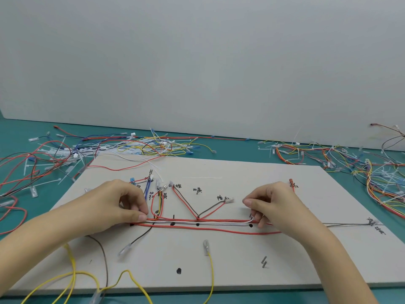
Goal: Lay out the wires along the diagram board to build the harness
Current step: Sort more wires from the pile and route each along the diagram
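A pale diagram board point(219, 266) with handwritten labels, black dots and small pegs lies on the teal table. A bundle of red, white and grey wires point(197, 222) runs left to right across its middle. My left hand point(114, 207) pinches the left end of that bundle between thumb and fingertips. My right hand point(278, 205) pinches the white wire's end point(252, 219) at the bundle's right part, beside a peg. Branches of red, brown, blue and yellow wire point(160, 202) rise from the bundle to labelled pegs. A grey wire point(346, 224) continues right to the board's edge.
Loose wires and white cable ties point(98, 150) are piled behind the board at the left. Finished harnesses point(328, 154) lie at the back right. Yellow wires point(72, 273) trail off the board's front edge; one yellow wire point(211, 273) hangs from a terminal. A grey wall stands behind.
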`<action>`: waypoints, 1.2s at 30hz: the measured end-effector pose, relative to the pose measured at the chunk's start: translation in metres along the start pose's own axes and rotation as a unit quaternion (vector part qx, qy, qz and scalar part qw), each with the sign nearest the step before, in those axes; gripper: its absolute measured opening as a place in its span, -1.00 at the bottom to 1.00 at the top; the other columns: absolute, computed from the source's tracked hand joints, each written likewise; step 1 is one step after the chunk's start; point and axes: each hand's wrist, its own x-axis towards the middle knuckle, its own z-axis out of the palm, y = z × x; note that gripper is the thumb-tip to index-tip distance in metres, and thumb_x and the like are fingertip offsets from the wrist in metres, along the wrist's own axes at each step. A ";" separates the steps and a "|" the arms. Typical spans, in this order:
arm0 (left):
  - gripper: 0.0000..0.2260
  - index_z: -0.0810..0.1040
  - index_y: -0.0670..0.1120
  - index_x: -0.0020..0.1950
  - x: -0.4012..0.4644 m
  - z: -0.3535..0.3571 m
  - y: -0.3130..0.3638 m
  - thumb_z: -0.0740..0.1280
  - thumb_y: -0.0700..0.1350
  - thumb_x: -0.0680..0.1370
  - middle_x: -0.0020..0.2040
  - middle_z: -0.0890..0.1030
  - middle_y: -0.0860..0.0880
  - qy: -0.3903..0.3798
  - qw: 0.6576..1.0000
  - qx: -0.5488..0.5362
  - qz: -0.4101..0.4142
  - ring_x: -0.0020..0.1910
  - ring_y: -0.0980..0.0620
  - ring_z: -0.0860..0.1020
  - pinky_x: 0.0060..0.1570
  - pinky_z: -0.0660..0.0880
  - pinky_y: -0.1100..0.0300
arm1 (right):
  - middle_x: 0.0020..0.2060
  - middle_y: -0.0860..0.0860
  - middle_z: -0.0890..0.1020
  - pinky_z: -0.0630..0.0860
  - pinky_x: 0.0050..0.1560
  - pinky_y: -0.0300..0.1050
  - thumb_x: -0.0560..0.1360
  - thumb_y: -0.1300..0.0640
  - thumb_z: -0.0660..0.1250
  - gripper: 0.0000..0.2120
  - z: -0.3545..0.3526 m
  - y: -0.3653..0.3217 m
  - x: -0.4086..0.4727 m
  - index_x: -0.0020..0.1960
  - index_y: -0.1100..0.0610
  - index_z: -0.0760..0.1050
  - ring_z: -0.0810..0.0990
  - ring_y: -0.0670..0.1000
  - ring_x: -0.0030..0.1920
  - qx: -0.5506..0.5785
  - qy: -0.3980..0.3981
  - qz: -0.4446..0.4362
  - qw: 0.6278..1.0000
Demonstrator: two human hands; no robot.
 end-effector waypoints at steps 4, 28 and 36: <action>-0.86 0.68 0.00 -0.29 0.000 0.001 0.001 0.54 -0.21 0.39 -0.35 0.64 0.00 0.000 1.000 0.000 0.002 -0.38 0.17 0.51 -0.30 0.44 0.29 | -0.53 -0.10 0.57 0.47 -0.43 -0.24 0.49 0.25 0.37 -0.82 0.004 -0.005 0.004 -0.24 0.08 0.64 0.52 -0.14 -0.52 -0.123 -0.005 -0.051 0.991; -0.80 0.67 0.12 -0.28 -0.001 0.002 -0.005 0.54 -0.19 0.40 -0.33 0.64 0.02 0.002 1.000 -0.013 0.027 -0.35 0.18 0.53 -0.29 0.46 0.32 | -0.54 -0.12 0.51 0.33 -0.37 -0.24 0.45 0.20 0.43 -0.92 0.001 -0.004 0.034 -0.21 0.08 0.59 0.41 -0.18 -0.51 -0.131 -0.089 -0.021 0.987; -0.82 0.67 0.13 -0.26 -0.002 0.002 -0.009 0.53 -0.17 0.41 -0.31 0.65 0.01 0.006 0.999 -0.019 0.034 -0.33 0.17 0.55 -0.27 0.48 0.32 | -0.51 0.00 0.60 0.32 -0.47 -0.30 0.45 0.12 0.48 -0.80 -0.012 0.005 0.028 -0.24 0.22 0.55 0.42 -0.09 -0.52 -0.086 -0.106 0.009 0.991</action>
